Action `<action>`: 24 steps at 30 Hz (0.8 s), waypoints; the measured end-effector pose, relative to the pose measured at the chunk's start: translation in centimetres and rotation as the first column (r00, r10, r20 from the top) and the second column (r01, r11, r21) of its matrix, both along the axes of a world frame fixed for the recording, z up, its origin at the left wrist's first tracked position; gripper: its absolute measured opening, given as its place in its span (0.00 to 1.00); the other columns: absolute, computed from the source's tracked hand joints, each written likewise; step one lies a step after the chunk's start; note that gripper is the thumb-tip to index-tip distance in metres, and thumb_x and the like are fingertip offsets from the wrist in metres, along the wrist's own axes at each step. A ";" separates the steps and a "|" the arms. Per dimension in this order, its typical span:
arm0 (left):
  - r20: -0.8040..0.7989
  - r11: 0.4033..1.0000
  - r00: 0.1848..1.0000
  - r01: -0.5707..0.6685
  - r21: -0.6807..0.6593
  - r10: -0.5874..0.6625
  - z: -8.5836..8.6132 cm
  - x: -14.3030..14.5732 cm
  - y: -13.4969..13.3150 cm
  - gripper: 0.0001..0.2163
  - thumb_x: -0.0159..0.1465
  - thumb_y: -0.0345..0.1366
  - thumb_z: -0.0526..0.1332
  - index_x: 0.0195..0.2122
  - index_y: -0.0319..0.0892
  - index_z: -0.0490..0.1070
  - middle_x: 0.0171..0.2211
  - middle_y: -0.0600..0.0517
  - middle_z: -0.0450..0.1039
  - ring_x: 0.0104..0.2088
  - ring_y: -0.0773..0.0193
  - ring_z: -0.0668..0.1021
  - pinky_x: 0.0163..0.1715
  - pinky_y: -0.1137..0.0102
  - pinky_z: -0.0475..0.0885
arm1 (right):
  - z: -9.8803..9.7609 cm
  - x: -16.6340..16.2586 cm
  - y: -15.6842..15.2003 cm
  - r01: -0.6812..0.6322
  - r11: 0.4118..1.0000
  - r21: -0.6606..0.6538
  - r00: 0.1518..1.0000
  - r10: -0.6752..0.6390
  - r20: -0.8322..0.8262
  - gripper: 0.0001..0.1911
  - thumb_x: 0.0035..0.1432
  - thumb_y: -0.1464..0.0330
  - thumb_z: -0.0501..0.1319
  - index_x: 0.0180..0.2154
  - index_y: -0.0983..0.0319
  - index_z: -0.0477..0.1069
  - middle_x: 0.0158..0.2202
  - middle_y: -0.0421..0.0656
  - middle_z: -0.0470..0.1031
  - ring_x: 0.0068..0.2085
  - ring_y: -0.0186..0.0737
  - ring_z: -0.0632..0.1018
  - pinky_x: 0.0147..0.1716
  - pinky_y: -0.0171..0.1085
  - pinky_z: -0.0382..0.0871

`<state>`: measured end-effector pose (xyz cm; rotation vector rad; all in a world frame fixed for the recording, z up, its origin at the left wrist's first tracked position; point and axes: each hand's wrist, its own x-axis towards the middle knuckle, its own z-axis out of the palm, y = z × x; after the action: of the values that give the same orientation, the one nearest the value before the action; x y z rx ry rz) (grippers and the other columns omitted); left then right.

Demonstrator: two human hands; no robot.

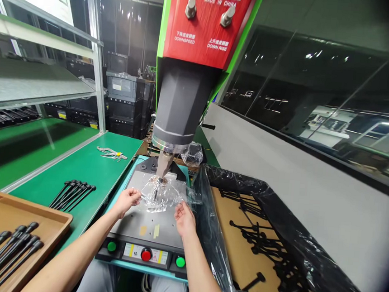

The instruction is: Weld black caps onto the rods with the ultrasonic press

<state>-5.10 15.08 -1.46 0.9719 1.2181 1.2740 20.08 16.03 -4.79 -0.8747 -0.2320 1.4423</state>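
Red panel: the front [196, 53] reads MADE IN CHINA below a line of Chinese characters; a number above is cut by the top edge.
Knobs: the left knob [190, 8] stands over DOWNSPEED, the right knob [228, 17] over DOWN RISE, each with 下降速度調整 or 上升速度調整 in turn.
Clear film: the crumpled plastic [164, 202] lies over the grey plate [128, 226], beneath the metal horn [163, 163]; a dark rod [156, 193] shows at it.
Left hand: the left hand [129, 201] has its fingertips pressed together at the film's left edge.
Right hand: the right hand [184, 218] is half curled at the film's right side; whether it pinches, I cannot tell.
Control strip: red button [146, 254] between two green buttons [111, 246]; its label print is too small to read.
Bench at left: black rods [72, 194] lie on the green bench [87, 159], beside a brown tray [22, 201] holding more.
Right side: a plastic-lined box [209, 211] holds black rods over cardboard.
Grey bin: its white label [117, 87] is unreadable.
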 end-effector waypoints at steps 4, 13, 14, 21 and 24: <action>-0.015 1.000 1.000 -0.003 -0.022 0.002 0.0 0.1 -0.2 0.18 0.45 0.47 0.71 0.26 0.38 0.70 0.22 0.53 0.71 0.22 0.68 0.73 0.24 0.74 0.65 | 0.0 0.1 -0.9 -0.034 0.999 -0.026 0.999 0.034 -0.001 0.08 0.56 0.65 0.66 0.33 0.64 0.71 0.24 0.40 0.75 0.23 0.32 0.75 0.18 0.27 0.67; -0.142 0.969 0.959 -0.246 0.019 0.247 -0.6 -2.6 -5.1 0.24 0.50 0.53 0.67 0.39 0.38 0.72 0.36 0.46 0.76 0.37 0.58 0.77 0.33 0.68 0.71 | -2.0 2.3 -8.2 -0.099 0.995 0.020 0.949 0.088 0.303 0.20 0.45 0.55 0.72 0.32 0.63 0.72 0.25 0.40 0.74 0.25 0.34 0.74 0.20 0.28 0.66; -0.160 0.967 0.954 -0.251 0.039 0.254 -1.5 -3.1 -6.5 0.22 0.52 0.54 0.66 0.36 0.38 0.73 0.33 0.47 0.76 0.35 0.59 0.77 0.32 0.69 0.71 | -2.9 2.9 -9.4 -0.135 0.991 0.013 0.913 0.119 0.390 0.20 0.45 0.54 0.71 0.31 0.62 0.72 0.25 0.40 0.73 0.25 0.34 0.74 0.20 0.29 0.65; -0.168 0.977 0.984 0.027 -0.210 -0.063 -10.7 -4.6 -13.9 0.23 0.50 0.58 0.64 0.20 0.41 0.66 0.17 0.54 0.69 0.18 0.68 0.66 0.21 0.72 0.59 | -8.7 5.7 -14.5 -0.176 0.970 -0.165 0.608 0.239 0.757 0.24 0.43 0.47 0.65 0.28 0.62 0.75 0.27 0.46 0.76 0.32 0.45 0.76 0.24 0.34 0.67; -0.260 0.983 0.963 0.024 -0.182 -0.071 -12.6 -4.9 -14.0 0.23 0.51 0.59 0.63 0.20 0.41 0.67 0.18 0.54 0.69 0.20 0.66 0.68 0.24 0.71 0.62 | -9.8 5.7 -14.5 -0.188 0.974 -0.127 0.528 0.209 0.823 0.25 0.46 0.46 0.62 0.30 0.61 0.76 0.28 0.46 0.77 0.32 0.47 0.77 0.29 0.38 0.70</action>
<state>-9.98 1.07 -14.06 1.0578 1.4797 0.9990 25.75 1.50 -14.60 -1.5676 -1.0816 1.1135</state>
